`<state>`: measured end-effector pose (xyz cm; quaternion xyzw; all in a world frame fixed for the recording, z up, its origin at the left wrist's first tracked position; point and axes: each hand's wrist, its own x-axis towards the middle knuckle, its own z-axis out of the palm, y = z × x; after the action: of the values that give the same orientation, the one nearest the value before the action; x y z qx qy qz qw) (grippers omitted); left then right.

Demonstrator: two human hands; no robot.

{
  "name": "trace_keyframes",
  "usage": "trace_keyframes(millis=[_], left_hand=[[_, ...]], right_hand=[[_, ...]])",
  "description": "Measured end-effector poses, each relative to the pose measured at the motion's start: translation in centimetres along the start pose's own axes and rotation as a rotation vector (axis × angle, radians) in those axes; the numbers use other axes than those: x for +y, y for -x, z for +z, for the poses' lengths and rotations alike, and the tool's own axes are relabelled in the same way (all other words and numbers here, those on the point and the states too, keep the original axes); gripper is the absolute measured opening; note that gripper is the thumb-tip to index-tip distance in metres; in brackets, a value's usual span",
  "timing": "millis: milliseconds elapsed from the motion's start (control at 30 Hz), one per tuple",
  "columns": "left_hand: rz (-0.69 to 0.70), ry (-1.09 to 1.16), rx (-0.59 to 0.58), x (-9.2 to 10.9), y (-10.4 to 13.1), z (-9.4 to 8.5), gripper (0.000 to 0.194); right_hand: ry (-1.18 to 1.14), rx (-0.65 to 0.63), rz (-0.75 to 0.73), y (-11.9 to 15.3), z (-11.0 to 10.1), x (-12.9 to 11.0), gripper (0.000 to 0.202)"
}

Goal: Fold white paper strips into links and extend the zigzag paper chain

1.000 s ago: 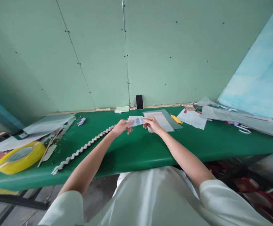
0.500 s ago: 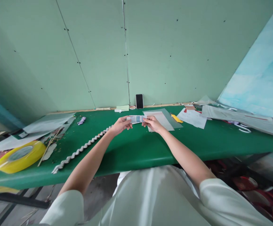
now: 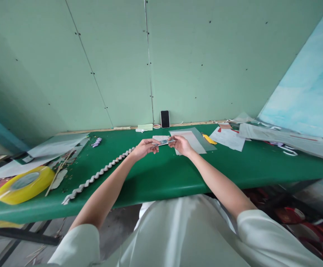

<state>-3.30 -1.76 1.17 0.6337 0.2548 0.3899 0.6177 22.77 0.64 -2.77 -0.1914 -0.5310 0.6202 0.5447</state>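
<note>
Above the green table, my left hand [image 3: 144, 149] pinches one end of a narrow pale strip with blue-grey patches [image 3: 163, 142], which looks like folded paper. At its other end, the thumb and fingers of my right hand [image 3: 181, 145] are closed on it. The strip is tilted so that little of its face shows. Just behind it lies a small white paper [image 3: 160, 137] on the table. White and clear sheets [image 3: 192, 140] lie by my right hand. A zigzag folded paper chain [image 3: 100, 172] runs from near my left wrist toward the table's front edge.
A big yellow tape roll [image 3: 25, 185] lies at left beside sticks and sheets. A phone [image 3: 165, 119] leans against the back wall. A yellow cutter [image 3: 209, 139] and loose papers [image 3: 228, 138] lie at right. Small purple folded pieces [image 3: 96, 142] lie at back left.
The strip has been tilted from facing me to nearly edge-on, and the white paper behind it shows more. Both hands keep hold of its ends and have hardly moved.
</note>
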Motion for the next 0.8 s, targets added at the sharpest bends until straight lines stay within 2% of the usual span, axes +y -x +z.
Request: trace_keyframes(millis=[100,200,467,633,800], left_hand=[[-0.02,0.004,-0.033,-0.1,0.0,0.0,0.028],[-0.041,0.068,-0.073,-0.1,0.0,0.0,0.026],[-0.262,0.122,-0.201,0.0,0.1,0.7,0.056],[-0.302,0.027,-0.097,-0.2,0.3,1.2,0.073],[-0.348,-0.161,-0.097,-1.8,0.1,1.6,0.062]], right_hand=[[0.146,0.054,-0.079,-0.1,0.0,0.4,0.027],[0.27,0.048,-0.11,0.0,-0.2,0.6,0.031],[0.551,-0.048,-0.147,0.4,-0.1,0.2,0.039],[0.599,-0.083,-0.138,0.6,0.1,0.1,0.039],[0.592,-0.098,-0.143,1.0,1.0,-0.1,0.036]])
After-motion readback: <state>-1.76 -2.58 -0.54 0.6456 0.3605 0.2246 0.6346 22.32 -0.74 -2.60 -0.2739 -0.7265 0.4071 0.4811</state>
